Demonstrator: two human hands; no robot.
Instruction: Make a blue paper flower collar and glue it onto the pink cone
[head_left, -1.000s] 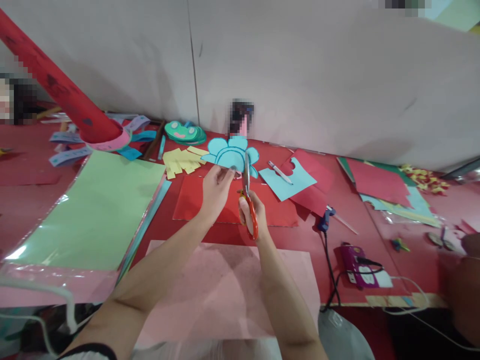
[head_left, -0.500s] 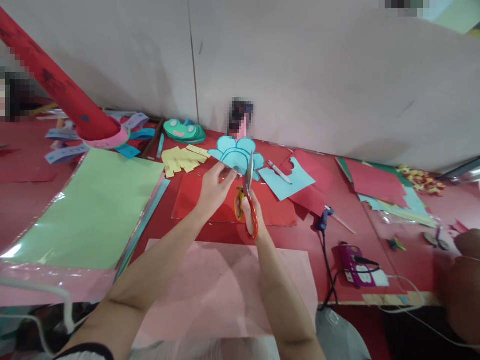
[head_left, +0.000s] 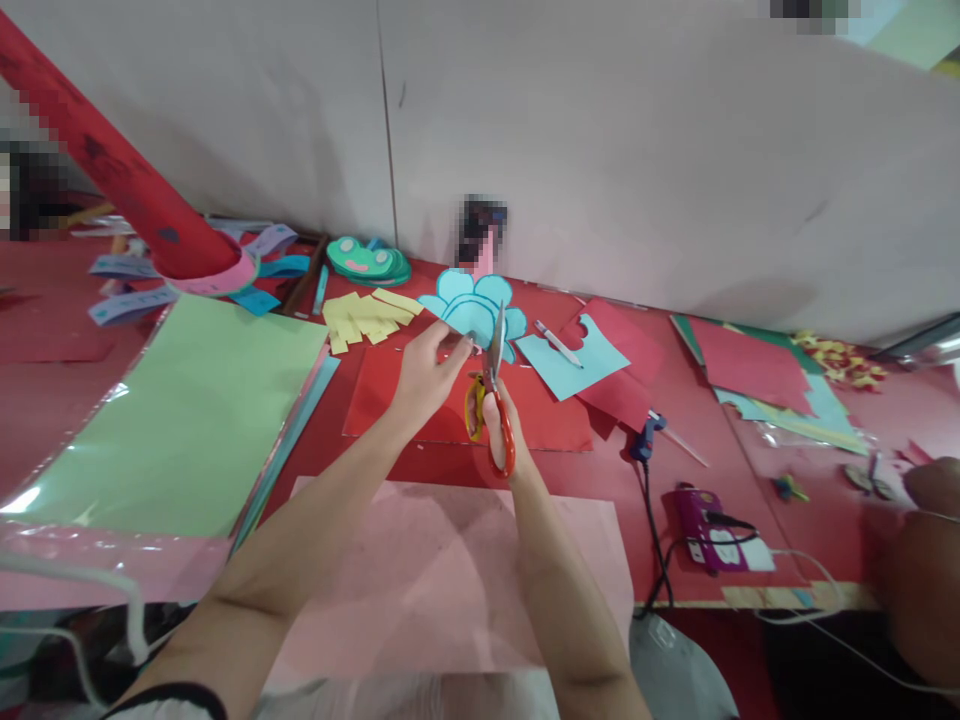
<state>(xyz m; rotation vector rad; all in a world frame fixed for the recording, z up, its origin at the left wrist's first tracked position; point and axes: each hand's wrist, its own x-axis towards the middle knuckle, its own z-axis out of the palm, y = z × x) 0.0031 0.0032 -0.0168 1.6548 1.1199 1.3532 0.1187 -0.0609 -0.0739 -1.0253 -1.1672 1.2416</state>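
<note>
A light-blue paper flower (head_left: 474, 312) with dark outlines is pinched at its lower left edge by my left hand (head_left: 431, 372). My right hand (head_left: 504, 412) grips scissors (head_left: 496, 362) with red and yellow handles. Their blades point up and lie over the right part of the flower. Beneath both hands is a red sheet (head_left: 375, 400) on the red table. Right of the flower, a white pen (head_left: 559, 345) rests on a light-blue paper offcut (head_left: 592, 368) with a curved notch.
Yellow strips (head_left: 364, 318) and green frog cutouts (head_left: 367, 262) lie to the left, near a green sheet pack (head_left: 187, 420). A glue gun (head_left: 647, 437) and purple box (head_left: 709, 530) are on the right. A person's arm (head_left: 926, 580) shows at the right edge.
The flower has turned or shifted very slightly in my left hand, and the scissors have moved a little to the left. Both hands keep their hold.
</note>
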